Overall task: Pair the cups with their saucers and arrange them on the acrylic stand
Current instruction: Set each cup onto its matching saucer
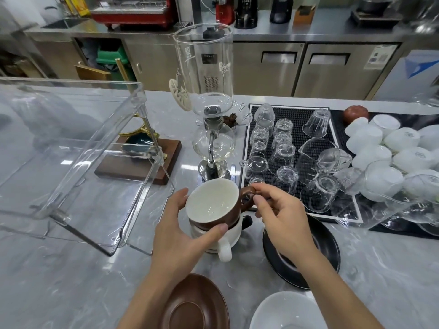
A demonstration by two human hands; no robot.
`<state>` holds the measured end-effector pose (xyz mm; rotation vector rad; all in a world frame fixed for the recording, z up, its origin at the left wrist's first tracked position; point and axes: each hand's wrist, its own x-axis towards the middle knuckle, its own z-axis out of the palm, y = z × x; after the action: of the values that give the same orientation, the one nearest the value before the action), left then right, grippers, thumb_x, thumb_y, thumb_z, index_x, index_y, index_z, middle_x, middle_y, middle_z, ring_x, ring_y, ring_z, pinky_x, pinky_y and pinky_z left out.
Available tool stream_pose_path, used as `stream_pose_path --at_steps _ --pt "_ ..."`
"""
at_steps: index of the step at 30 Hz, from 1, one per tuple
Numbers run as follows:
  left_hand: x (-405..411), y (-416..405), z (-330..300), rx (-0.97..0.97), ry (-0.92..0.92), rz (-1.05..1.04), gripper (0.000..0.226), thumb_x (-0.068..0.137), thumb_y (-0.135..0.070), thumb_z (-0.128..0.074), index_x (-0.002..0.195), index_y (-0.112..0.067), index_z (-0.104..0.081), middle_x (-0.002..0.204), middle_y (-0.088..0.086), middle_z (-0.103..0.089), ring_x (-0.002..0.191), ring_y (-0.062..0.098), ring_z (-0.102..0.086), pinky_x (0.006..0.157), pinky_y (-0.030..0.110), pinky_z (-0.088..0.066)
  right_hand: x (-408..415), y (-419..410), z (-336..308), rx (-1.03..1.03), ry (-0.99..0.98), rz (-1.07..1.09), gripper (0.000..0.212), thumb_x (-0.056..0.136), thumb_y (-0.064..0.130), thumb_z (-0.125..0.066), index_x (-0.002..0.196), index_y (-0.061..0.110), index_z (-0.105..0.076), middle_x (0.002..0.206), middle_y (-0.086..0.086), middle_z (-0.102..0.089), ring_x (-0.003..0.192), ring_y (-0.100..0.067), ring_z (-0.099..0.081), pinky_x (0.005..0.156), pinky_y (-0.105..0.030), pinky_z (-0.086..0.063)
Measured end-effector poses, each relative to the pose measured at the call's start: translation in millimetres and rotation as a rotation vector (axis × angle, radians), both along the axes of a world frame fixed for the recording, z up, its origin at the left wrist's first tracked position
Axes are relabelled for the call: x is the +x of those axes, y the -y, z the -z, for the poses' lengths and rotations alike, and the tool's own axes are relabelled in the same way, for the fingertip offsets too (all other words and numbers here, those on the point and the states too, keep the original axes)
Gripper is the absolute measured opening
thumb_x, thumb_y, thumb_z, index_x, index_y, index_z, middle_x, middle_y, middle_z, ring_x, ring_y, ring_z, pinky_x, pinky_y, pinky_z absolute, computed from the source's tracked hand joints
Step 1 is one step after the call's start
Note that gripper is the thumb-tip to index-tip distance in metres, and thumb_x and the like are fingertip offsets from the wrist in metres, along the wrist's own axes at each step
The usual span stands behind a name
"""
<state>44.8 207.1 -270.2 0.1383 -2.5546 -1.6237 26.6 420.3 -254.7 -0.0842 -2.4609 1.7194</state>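
Grey marble surface (pixel 71 281) is carrying everything. I am lifting the brown cup (pixel 212 205) off the white cup (pixel 222 243), left hand (pixel 177 230) cupping its body, right fingers (pixel 257 198) pinching its handle. Next, I judge, it needs the brown saucer (pixel 194 305) at six o'clock, then the acrylic stand (pixel 71 162) at nine.

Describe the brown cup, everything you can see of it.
The brown cup looks like glazed ceramic: brown outside, cream inside, empty, with a loop handle on its right. It tilts toward the camera atop a stack of cups, directly above a white cup. The left hand cradles its body; the right hand pinches the handle.
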Motion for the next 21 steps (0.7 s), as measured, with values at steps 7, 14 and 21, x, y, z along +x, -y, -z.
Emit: stream_pose_path --at_steps 7,14,21 --pt "-0.2 -1.6 4.5 0.133 -0.016 -0.024 0.108 0.04 -0.058 -0.095 0.138 -0.05 -0.049 0.13 -0.017 -0.065 0.125 -0.002 -0.058 0.102 0.021 -0.042 -0.5 2.4 -2.6 0.008 -0.015 0.01 0.026 0.094 0.005 -0.06 0.109 0.021 -0.073 0.084 0.009 -0.074 0.066 -0.001 -0.064 0.068 -0.019 -0.052" --pt "6.3 -0.4 -7.6 0.187 -0.094 -0.017 0.108 0.042 -0.048 -0.096 0.14 -0.038 -0.052 0.133 -0.007 -0.067 0.126 0.003 -0.06 0.107 0.026 -0.045 1.9 5.7 -12.5 -0.083 -0.057 0.012 0.029 0.092 -0.001 -0.061 0.108 0.02 -0.073 0.085 0.006 -0.074 0.063 -0.003 -0.064 0.064 -0.018 -0.051" --pt "25.0 7.3 -28.5 0.191 -0.193 0.014 0.105 0.045 -0.042 -0.098 0.14 -0.034 -0.054 0.135 -0.007 -0.066 0.128 0.008 -0.06 0.106 0.024 -0.046 20.3 12.0 -28.9 -0.141 -0.115 -0.019 0.027 0.093 -0.002 -0.06 0.108 0.015 -0.074 0.09 -0.001 -0.076 0.074 -0.011 -0.07 0.066 -0.019 -0.053"
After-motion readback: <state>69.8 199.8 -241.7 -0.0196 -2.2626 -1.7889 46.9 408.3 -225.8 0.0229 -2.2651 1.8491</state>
